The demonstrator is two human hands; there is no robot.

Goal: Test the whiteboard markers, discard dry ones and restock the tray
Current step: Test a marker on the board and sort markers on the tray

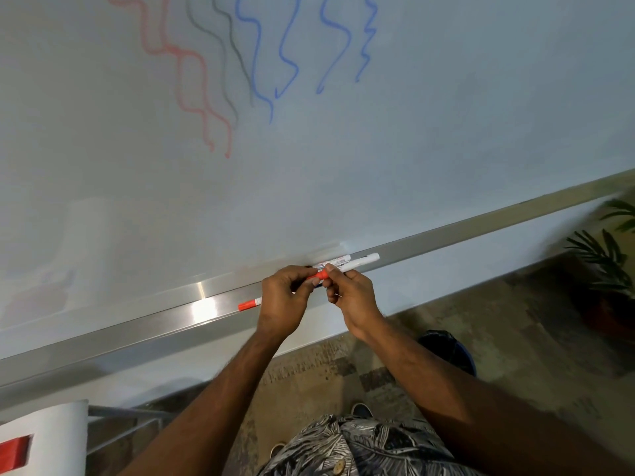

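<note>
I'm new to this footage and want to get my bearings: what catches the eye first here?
Both hands meet at centre over the tray: the left hand and right hand grip a marker with a red cap. Red, grey and blue squiggles run down the whiteboard above. More markers lie on the tray beside the hands.

Both hands meet over the tray (144, 326), left hand (283, 298) touching right hand (350, 297), a marker (318, 275) between them. 2 markers (357, 262) lie just beyond the right hand; the whiteboard (412, 132) stands behind.
</note>
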